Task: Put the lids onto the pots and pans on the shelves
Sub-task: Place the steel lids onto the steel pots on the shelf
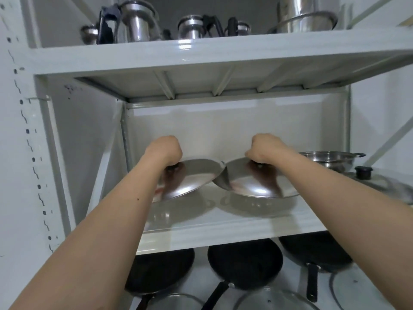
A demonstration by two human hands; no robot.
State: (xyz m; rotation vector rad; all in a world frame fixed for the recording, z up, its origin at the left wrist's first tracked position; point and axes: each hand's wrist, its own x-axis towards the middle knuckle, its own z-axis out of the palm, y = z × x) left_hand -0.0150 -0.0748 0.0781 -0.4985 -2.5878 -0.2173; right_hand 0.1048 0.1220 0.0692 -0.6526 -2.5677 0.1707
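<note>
The left hand [164, 148] clamps the black knob of a round steel lid [192, 175]; the right hand [263, 148] clamps another's [250, 182]. Below both, empty black frying pans [244, 262].

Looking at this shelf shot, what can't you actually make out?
Head view only:
- Lid knobs: the left hand and right hand cover them.
- Glass lids: cut by the bottom edge.
- Black pans: rear parts hidden under the middle shelf.
- Top-shelf pots: cropped and blurred.
</note>
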